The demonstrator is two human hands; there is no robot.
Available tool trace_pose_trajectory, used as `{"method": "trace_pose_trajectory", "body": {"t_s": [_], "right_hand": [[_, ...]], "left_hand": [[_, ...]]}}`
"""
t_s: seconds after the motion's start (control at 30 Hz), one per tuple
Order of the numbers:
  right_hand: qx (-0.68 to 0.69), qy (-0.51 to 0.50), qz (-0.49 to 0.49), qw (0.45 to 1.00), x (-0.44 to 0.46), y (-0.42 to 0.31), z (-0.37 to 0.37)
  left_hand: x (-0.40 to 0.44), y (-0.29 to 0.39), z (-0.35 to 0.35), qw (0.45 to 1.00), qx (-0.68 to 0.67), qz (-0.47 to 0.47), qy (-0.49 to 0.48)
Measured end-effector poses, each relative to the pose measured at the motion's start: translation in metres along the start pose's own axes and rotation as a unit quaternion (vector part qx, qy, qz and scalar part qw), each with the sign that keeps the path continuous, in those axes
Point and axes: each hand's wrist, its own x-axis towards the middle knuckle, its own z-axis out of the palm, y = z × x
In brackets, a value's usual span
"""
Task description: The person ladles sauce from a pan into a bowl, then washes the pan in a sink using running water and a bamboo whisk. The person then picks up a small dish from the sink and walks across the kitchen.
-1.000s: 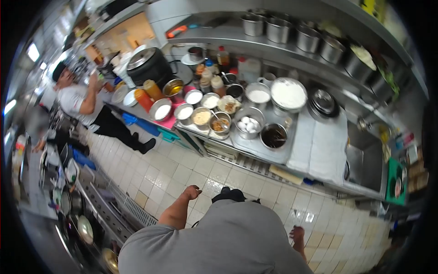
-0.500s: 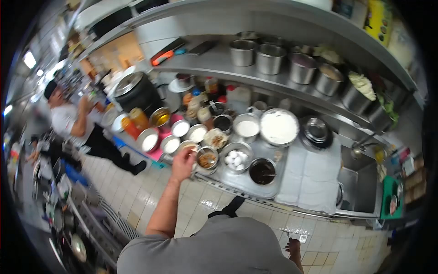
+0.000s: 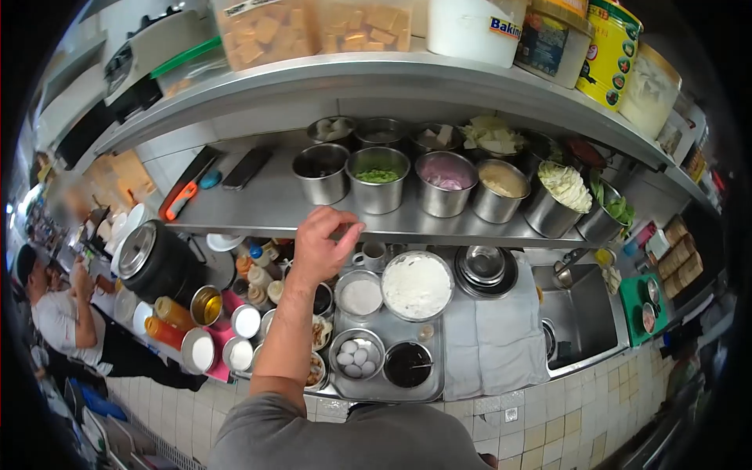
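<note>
My left hand (image 3: pixel 325 243) is raised at the front edge of the steel shelf (image 3: pixel 258 205), with its fingers curled and the thumb close to the index finger. Anything between them is too small to make out. Nearest to it are a steel pot of chopped green herbs (image 3: pixel 377 178) and a pot with dark contents (image 3: pixel 321 172). Below the hand are a bowl of white powder (image 3: pixel 359 294) and a white mug (image 3: pixel 371 255). Only a sliver of what seems to be my right hand (image 3: pixel 489 460) shows at the bottom edge, its fingers hidden.
Pots of purple slices (image 3: pixel 446 178) and shredded cabbage (image 3: pixel 565 188) line the shelf. A bowl of eggs (image 3: pixel 357 356), a dark sauce bowl (image 3: pixel 407 366) and a white cloth (image 3: pixel 497 329) lie below. A sink (image 3: pixel 583 313) is right; another person (image 3: pixel 70 313) stands left.
My left hand has moved from above the small bowls up to the shelf's front edge. The view has tilted upward, showing more of the shelves. My right hand has mostly dropped out of view.
</note>
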Motion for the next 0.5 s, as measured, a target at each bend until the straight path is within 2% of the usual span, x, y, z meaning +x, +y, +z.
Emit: {"method": "trace_pose_trajectory", "body": {"t_s": [0.07,0.17,0.27,0.4,0.5], "right_hand": [[0.124,0.004,0.089,0.988,-0.028,-0.019,0.008],[0.215,0.003,0.149,0.965,-0.048,-0.026,0.024],[0.286,0.025,0.193,0.938,-0.063,-0.017,0.035],[0.414,0.036,0.238,0.878,-0.054,0.006,0.057],[0.313,0.063,0.269,0.909,-0.066,-0.055,0.039]], "left_hand": [[0.017,-0.015,0.016,1.0,0.004,0.026,-0.005],[0.029,-0.027,0.034,0.993,0.066,0.092,0.019],[0.03,-0.018,0.039,0.995,0.085,0.042,-0.002],[0.031,-0.018,0.042,0.998,0.046,0.048,0.001],[0.027,-0.023,0.044,0.997,0.045,0.054,-0.01]]}}
